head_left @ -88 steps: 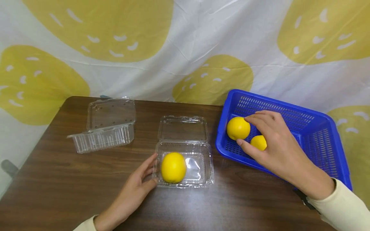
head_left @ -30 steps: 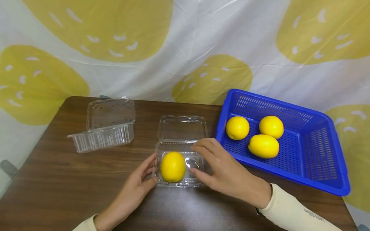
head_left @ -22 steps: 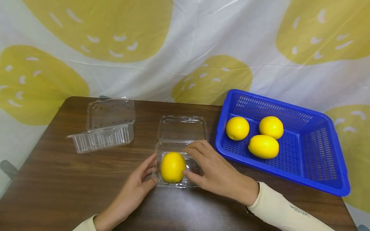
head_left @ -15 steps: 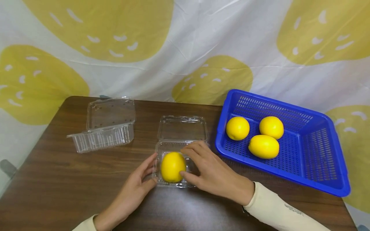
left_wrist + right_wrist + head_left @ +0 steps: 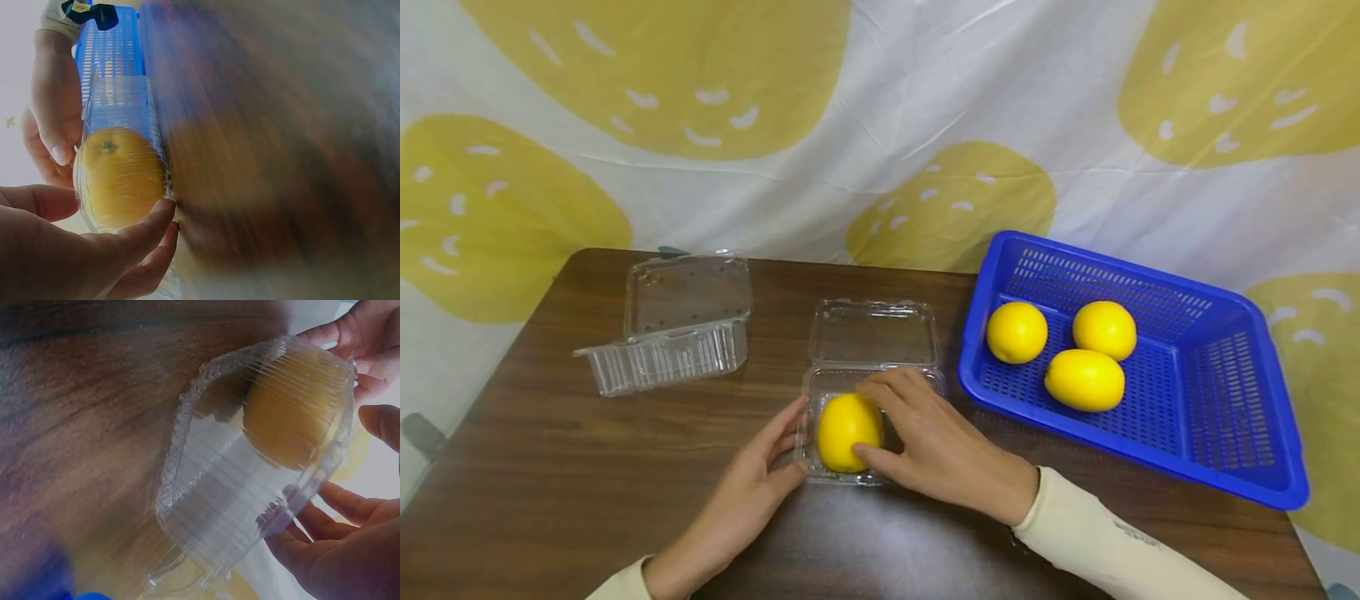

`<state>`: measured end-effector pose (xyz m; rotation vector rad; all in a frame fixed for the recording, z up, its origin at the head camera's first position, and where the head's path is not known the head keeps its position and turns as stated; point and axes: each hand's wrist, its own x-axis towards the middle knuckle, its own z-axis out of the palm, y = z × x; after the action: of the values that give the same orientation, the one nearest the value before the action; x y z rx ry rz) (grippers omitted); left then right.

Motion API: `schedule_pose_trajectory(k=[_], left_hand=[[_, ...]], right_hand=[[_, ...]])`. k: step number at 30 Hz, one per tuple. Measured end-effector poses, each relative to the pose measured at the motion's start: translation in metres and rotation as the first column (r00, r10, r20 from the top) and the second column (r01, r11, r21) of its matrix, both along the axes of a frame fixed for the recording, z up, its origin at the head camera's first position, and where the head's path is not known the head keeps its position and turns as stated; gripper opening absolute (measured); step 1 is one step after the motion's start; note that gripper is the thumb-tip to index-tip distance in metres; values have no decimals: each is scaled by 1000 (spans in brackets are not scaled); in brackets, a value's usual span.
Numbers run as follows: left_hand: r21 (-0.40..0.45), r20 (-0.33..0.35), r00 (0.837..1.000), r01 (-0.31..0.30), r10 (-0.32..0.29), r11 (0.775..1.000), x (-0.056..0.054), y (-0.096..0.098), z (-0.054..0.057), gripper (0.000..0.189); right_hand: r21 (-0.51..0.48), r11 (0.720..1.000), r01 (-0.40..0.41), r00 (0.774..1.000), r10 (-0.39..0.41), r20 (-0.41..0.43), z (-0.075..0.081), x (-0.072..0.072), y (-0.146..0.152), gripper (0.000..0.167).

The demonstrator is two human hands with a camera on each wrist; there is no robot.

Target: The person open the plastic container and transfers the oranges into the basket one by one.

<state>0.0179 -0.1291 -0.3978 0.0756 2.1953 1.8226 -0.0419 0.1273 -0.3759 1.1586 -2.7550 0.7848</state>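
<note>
A yellow lemon [image 5: 844,433] sits in the left part of an open clear plastic clamshell container [image 5: 820,379]. My left hand [image 5: 748,487] holds the container's left end between thumb and fingers, also seen as the left hand [image 5: 94,253] in the left wrist view. My right hand [image 5: 936,437] reaches over the container from the right. Its spread thumb and fingers overlap the lemon's right side; firm contact is not plain. In the right wrist view the right hand's fingers [image 5: 331,522] hang over the rim, and the lemon [image 5: 284,412] shows through the clear wall.
A blue basket [image 5: 1281,417] stands at the right with three lemons [image 5: 1085,381] in its left half. A second clear container [image 5: 670,354], lid up, is at the back left of the brown table [image 5: 587,492]. A patterned cloth [image 5: 887,83] hangs behind.
My right hand has come from the basket to the container, then moved left until its thumb and fingers overlap the lemon there. My left hand and the container have stayed put.
</note>
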Motion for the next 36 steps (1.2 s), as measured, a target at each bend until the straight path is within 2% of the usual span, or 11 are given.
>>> schedule_pose_trajectory(k=[8, 13, 23, 36], left_hand=[[-3, -1, 1000, 4, -4, 1000, 0, 0, 0, 80], [-3, 9, 1000, 4, -4, 1000, 0, -1, 0, 80], [1, 15, 1000, 7, -7, 1000, -1, -1, 1, 80], [1, 10, 1000, 13, -13, 1000, 0, -2, 0, 79]], right_hand=[[27, 1000, 13, 998, -14, 53, -4, -1, -9, 75], [36, 999, 7, 997, -9, 74, -5, 0, -12, 74], [38, 999, -14, 997, 11, 74, -7, 2, -12, 76], [74, 997, -6, 997, -1, 83, -8, 1, -13, 80]])
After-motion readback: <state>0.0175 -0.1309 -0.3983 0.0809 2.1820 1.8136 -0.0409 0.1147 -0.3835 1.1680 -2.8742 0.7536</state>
